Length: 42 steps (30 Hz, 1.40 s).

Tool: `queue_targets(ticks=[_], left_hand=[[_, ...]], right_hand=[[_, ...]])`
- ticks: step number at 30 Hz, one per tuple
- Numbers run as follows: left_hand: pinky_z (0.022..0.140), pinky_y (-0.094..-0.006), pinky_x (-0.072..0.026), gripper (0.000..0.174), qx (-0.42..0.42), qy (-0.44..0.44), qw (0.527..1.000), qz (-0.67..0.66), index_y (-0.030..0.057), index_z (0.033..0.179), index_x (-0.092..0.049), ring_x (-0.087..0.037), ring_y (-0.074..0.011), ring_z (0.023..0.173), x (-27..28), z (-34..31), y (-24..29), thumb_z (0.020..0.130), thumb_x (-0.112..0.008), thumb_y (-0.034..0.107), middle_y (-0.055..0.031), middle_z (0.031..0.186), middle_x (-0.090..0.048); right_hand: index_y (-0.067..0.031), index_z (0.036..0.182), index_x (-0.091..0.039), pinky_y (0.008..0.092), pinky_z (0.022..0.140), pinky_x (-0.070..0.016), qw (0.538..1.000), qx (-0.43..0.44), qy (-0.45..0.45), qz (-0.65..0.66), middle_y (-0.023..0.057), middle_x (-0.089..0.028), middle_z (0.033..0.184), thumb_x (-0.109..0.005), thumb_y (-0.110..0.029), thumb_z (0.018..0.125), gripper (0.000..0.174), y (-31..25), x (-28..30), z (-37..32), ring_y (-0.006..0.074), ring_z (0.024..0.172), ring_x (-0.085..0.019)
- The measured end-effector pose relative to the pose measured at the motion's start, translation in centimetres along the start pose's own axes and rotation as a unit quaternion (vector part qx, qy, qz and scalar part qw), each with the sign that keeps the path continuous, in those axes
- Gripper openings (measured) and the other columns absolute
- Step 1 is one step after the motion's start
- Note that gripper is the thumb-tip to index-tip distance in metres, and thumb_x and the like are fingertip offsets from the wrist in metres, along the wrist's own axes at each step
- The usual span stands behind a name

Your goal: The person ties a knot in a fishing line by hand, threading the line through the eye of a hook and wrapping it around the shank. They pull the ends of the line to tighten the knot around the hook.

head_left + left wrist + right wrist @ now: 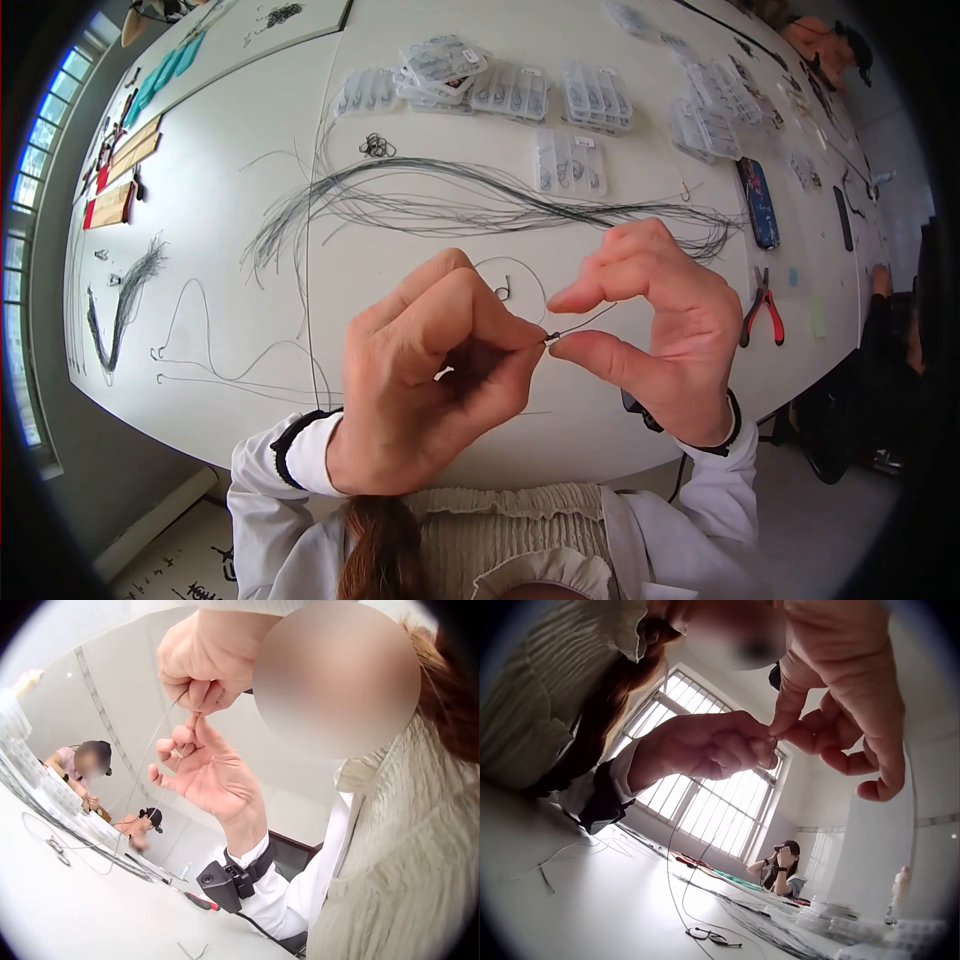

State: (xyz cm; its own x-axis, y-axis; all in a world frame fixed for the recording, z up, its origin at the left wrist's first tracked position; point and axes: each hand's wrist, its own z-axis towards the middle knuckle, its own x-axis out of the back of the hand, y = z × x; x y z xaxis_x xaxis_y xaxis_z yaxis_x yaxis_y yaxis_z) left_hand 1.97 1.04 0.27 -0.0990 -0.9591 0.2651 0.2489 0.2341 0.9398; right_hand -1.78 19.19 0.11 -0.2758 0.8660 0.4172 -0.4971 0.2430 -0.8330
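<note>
While the left hand (440, 370) is pinching a small dark piece (551, 337) on thin grey line (588, 320) in front of the long dark strand bundle (565, 209), the right hand (665, 325) is curving alongside, its grip unclear, steadiness probably preventing slips.

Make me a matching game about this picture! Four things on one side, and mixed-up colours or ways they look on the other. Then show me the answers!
Things:
1. Pliers
2. Patterned case
3. Wispy bundle of lines
4. Left hand

Matches:
A. Stretched out long and wavy
B. Fingertips pinched together
C. Has red and black handles
D. Mostly dark blue

Right pairs: 1-C, 2-D, 3-A, 4-B
</note>
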Motion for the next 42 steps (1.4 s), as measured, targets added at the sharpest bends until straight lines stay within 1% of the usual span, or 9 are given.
queue_targets(ticks=[4, 7, 20, 24, 27, 31, 34, 37, 42], left_hand=[[0.049, -0.0205, -0.0315, 0.009, 0.042, 0.041, 0.996, -0.073, 0.0006, 0.073, -0.055, -0.039, -0.0061, 0.057, 0.1, 0.2, -0.2, 0.072, -0.060, -0.007, -0.0010, 0.072, -0.044], [0.048, -0.0195, -0.0323, 0.008, 0.103, 0.059, 0.975, -0.189, 0.0005, 0.074, -0.053, -0.039, -0.0054, 0.057, 0.1, 0.2, -0.3, 0.075, -0.059, -0.005, -0.0010, 0.074, -0.044], [0.049, -0.0160, -0.0354, 0.007, 0.119, 0.007, 0.962, -0.247, 0.0008, 0.081, -0.051, -0.043, 0.0008, 0.059, 0.0, -0.2, -0.6, 0.083, -0.058, -0.002, 0.0008, 0.073, -0.056], [0.049, -0.0158, -0.0341, 0.007, 0.113, 0.012, 0.962, -0.250, 0.0007, 0.081, -0.051, -0.042, 0.0010, 0.058, 0.1, -0.2, -0.5, 0.083, -0.057, -0.002, 0.0013, 0.073, -0.055], [0.045, -0.0178, -0.0324, 0.009, 0.143, 0.043, 0.956, -0.252, 0.0001, 0.078, -0.051, -0.041, -0.0039, 0.054, 0.0, -0.1, -0.1, 0.079, -0.060, -0.001, -0.0016, 0.074, -0.046], [0.044, -0.0179, -0.0321, 0.009, 0.150, 0.033, 0.949, -0.276, 0.0000, 0.077, -0.052, -0.041, -0.0038, 0.054, 0.0, -0.1, -0.2, 0.080, -0.060, 0.000, -0.0016, 0.075, -0.046], [0.044, -0.0180, -0.0319, 0.008, 0.151, 0.023, 0.951, -0.269, -0.0003, 0.078, -0.052, -0.041, -0.0038, 0.054, -0.1, -0.1, -0.2, 0.080, -0.060, -0.001, -0.0016, 0.074, -0.045], [0.045, -0.0180, -0.0319, 0.008, 0.147, 0.026, 0.950, -0.275, -0.0007, 0.078, -0.052, -0.041, -0.0039, 0.054, -0.1, -0.1, -0.3, 0.080, -0.059, -0.002, -0.0017, 0.074, -0.045], [0.047, -0.0182, -0.0331, 0.006, 0.107, 0.017, 0.973, -0.206, -0.0027, 0.079, -0.053, -0.041, -0.0042, 0.055, 0.1, -0.3, -0.3, 0.080, -0.058, -0.004, -0.0018, 0.075, -0.045]], right_hand=[[-0.0032, 0.079, -0.063, 0.0322, 0.070, -0.0352, 0.993, 0.025, 0.111, 0.018, 0.0041, -0.056, 0.074, -0.076, -0.006, 0.056, 0.026, -0.3, -0.1, 0.0, 0.0192, 0.072, -0.046], [-0.0060, 0.083, -0.066, 0.0318, 0.053, -0.0283, 0.931, 0.260, 0.076, -0.247, 0.0031, -0.055, 0.074, -0.077, -0.006, 0.053, 0.033, -1.0, 0.8, -0.8, 0.0173, 0.065, -0.043], [-0.0042, 0.078, -0.065, 0.0284, 0.055, -0.0318, 0.856, 0.308, 0.099, -0.403, 0.0011, -0.055, 0.079, -0.068, -0.010, 0.047, 0.032, 0.0, -1.5, -1.5, 0.0155, 0.065, -0.047], [-0.0041, 0.078, -0.064, 0.0279, 0.054, -0.0335, 0.893, 0.275, 0.121, -0.334, 0.0019, -0.056, 0.079, -0.072, -0.009, 0.050, 0.029, 0.4, -2.0, -0.9, 0.0164, 0.065, -0.047], [-0.0038, 0.079, -0.064, 0.0265, 0.053, -0.0375, 0.958, 0.158, 0.099, -0.216, 0.0029, -0.057, 0.078, -0.077, -0.007, 0.056, 0.025, -0.3, -1.5, -0.7, 0.0178, 0.063, -0.048], [-0.0035, 0.080, -0.065, 0.0268, 0.054, -0.0378, 0.964, 0.164, 0.091, -0.190, 0.0025, -0.057, 0.078, -0.076, -0.005, 0.054, 0.028, 0.6, -2.0, -0.8, 0.0176, 0.063, -0.048], [-0.0055, 0.080, -0.066, 0.0272, 0.054, -0.0342, 0.940, 0.216, 0.098, -0.244, 0.0006, -0.057, 0.080, -0.073, -0.007, 0.055, 0.026, 0.9, -1.9, -1.1, 0.0160, 0.065, -0.048], [-0.0110, 0.076, -0.067, 0.0273, 0.055, -0.0248, 0.826, 0.322, 0.115, -0.449, -0.0041, -0.057, 0.083, -0.067, -0.015, 0.060, 0.016, 0.5, -1.9, -1.5, 0.0113, 0.069, -0.049], [-0.0128, 0.071, -0.065, 0.0272, 0.054, -0.0244, 0.785, 0.350, 0.124, -0.496, -0.0062, -0.056, 0.080, -0.061, -0.007, 0.063, 0.011, 0.1, -2.1, -1.2, 0.0091, 0.068, -0.049]])
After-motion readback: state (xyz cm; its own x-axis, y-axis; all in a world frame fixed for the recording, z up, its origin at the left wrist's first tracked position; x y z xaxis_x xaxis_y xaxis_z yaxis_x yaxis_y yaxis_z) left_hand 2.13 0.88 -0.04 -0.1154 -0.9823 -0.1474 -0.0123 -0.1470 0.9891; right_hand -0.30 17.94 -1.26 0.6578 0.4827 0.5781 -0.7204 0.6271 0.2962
